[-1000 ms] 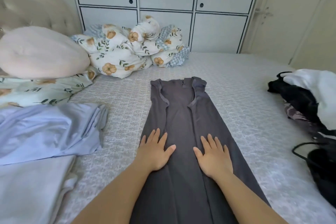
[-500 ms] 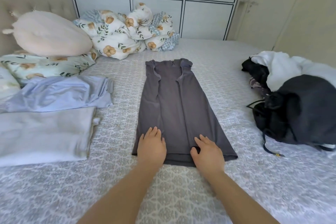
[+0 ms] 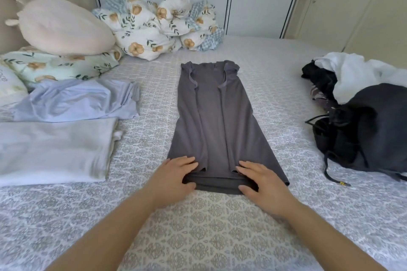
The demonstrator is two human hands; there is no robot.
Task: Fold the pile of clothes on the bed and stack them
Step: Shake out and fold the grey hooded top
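Grey dress (image 3: 214,121) thin, limp, light — folds easily. Left hand (image 3: 176,177), right hand (image 3: 258,180) apart, each pinching near hem corner; best hold there.

Only readable text: pale grey lettering on the white pillow (image 3: 8,86) at the far left edge, beside the floral pillowcase; visible part reads roughly "ace", and the start of the word is cut off by the frame edge, so the full word can't be told. No legible labels, brands, numbers or signs on anything else in view.
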